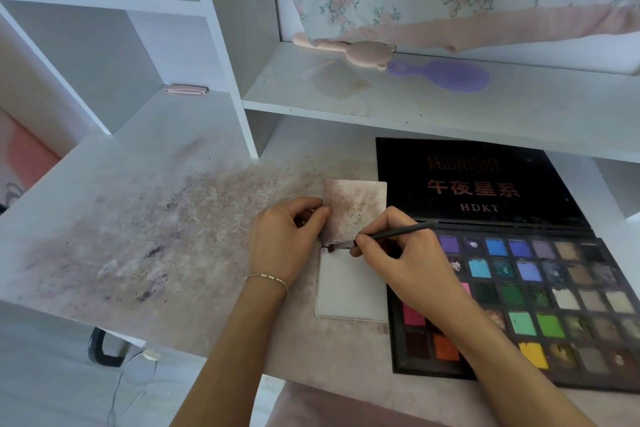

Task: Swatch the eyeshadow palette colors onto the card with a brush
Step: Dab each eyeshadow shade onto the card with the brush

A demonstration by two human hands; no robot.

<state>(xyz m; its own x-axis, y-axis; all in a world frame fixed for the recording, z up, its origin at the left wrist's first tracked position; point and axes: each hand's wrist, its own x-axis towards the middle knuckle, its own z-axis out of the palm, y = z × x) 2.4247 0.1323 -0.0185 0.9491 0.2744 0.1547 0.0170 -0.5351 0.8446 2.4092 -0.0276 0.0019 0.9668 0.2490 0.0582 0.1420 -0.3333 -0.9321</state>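
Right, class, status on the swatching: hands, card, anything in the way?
Left hand pinches the upper card. Right hand grips the brush, tip at the lower card top edge. Palette open beside it. Nothing in the way.

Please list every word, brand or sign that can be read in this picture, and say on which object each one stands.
"MIDNIGHT": top line on the open black lid of the eyeshadow palette, in dim reddish letters.
"午夜星系": large characters on the lid, below it.
"HDKT": small letters on the lid, under the characters.
No readable text shows on the card, the brush or the shelves.
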